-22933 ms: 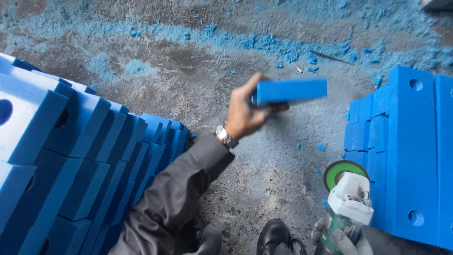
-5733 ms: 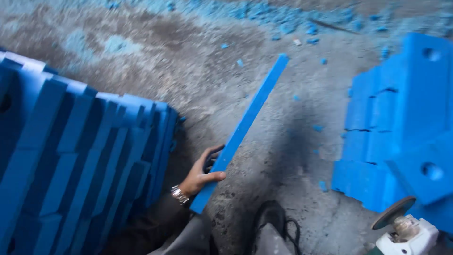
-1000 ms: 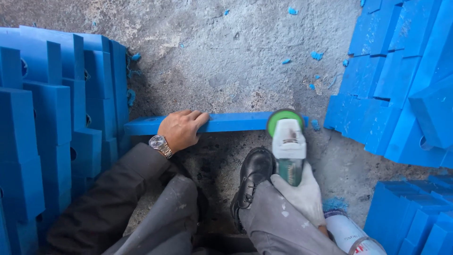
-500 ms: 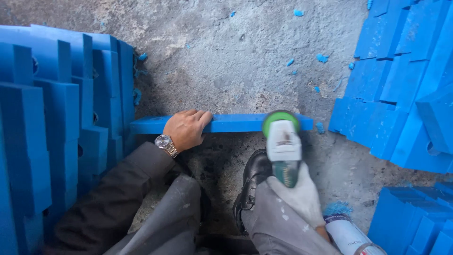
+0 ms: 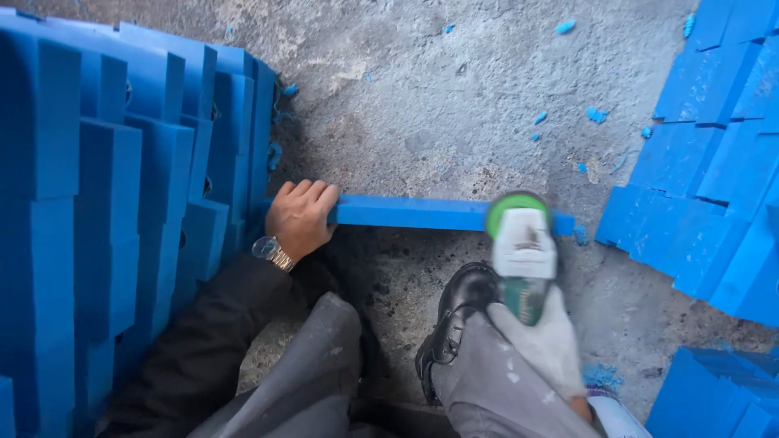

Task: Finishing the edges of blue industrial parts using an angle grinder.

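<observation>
Concrete floor (image 5: 454,97), blue chips scattered. Left hand (image 5: 299,217) clamps rigid blue plastic bar (image 5: 406,213) at its end; gloved right hand (image 5: 540,341) closed around angle grinder (image 5: 523,259). Bar appears stiff, light, smooth.

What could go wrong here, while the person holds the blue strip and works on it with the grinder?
1. The left hand is bare and grips the blue strip that the angle grinder touches; a slip along it might cut the fingers.
2. The black shoe sits just below the disc, so a kickback could hit the foot.
3. Only the right hand, gloved, holds the grinder, so control may be weak.
</observation>
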